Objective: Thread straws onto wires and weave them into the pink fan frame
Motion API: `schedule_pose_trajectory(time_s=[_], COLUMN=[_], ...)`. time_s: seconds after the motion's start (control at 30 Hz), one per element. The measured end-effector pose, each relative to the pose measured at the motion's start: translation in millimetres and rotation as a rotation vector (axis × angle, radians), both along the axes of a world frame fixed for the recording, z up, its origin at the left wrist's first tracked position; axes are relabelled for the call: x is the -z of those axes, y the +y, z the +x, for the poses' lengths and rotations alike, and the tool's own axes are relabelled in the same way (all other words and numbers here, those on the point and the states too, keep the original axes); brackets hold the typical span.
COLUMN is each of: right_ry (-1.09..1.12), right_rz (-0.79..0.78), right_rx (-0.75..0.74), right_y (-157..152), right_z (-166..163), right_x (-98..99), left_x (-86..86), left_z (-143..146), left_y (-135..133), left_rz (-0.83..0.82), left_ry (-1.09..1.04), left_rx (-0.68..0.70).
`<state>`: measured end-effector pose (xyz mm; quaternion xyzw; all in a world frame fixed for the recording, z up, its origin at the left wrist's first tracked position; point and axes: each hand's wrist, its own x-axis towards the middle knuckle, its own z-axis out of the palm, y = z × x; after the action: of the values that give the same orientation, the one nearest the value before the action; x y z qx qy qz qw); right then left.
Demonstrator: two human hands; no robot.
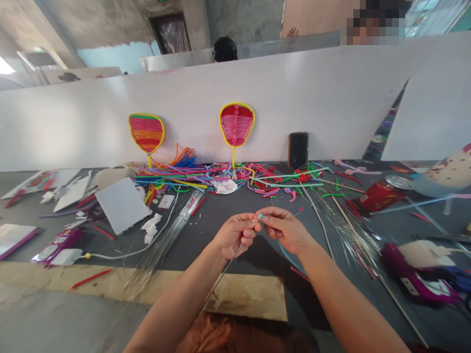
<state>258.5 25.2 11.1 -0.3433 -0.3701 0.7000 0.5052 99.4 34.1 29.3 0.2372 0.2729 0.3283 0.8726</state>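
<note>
My left hand (pixel 235 234) is closed in a pinch on a thin wire (pixel 222 274), which runs down from it toward my lap. My right hand (pixel 289 229) pinches a light blue pipe cleaner (pixel 285 254) that curves down below the palm. The fingertips of both hands meet over the dark table, where a small light blue tip (pixel 260 215) shows between them. How the wire and the pipe cleaner join is hidden by the fingers.
Behind my hands lies a pile of coloured pipe cleaners (pixel 198 174). Two fan shapes, one striped (pixel 147 132) and one pink (pixel 237 125), stand against the white partition (pixel 73 122). Wire bundles (pixel 172 230) flank me. A red can (pixel 384 193) and a phone (pixel 298 149) stand right.
</note>
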Motion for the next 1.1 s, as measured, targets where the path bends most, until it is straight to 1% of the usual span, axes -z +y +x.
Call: schedule_pose_trajectory(time_s=[0.23, 0.33, 0.43, 0.5, 0.57, 0.77, 0.9, 0.97, 1.1], right_ry=[0.047, 0.035, 0.028, 0.025, 0.014, 0.001, 0.023, 0.033, 0.043], right_rz=[-0.014, 0.000, -0.010, -0.032, -0.041, -0.048, -0.067, -0.071, -0.074], right_rx=[-0.087, -0.078, -0.030, 0.001, 0.028, 0.115, 0.134, 0.128, 0.115], right_y=[0, -1, -1, 0, 1, 4, 4, 4, 4], right_z=[3, 3, 2, 2, 2, -1, -4, -4, -5], right_x=[2.4, 1.6, 0.0, -0.9, -1.1, 0.4, -0.3, -0.2, 1.9], left_x=[3.8, 4.1, 2.6, 1.3, 0.4, -1.3, 2.2, 5.0, 7.5], left_z=[1, 2, 4, 6, 7, 11, 13, 14, 15], left_y=[-2, -1, -1, -1, -3, -11, -13, -14, -14], left_rz=[-0.068, -0.085, -0.056, 0.049, 0.193, 0.565, 0.846, 0.920, 0.953], left_ry=[-0.072, -0.077, -0.010, 0.090, 0.210, 0.527, 0.716, 0.778, 0.824], left_rx=[0.109, 0.130, 0.098, 0.056, 0.005, -0.216, -0.252, -0.272, -0.306])
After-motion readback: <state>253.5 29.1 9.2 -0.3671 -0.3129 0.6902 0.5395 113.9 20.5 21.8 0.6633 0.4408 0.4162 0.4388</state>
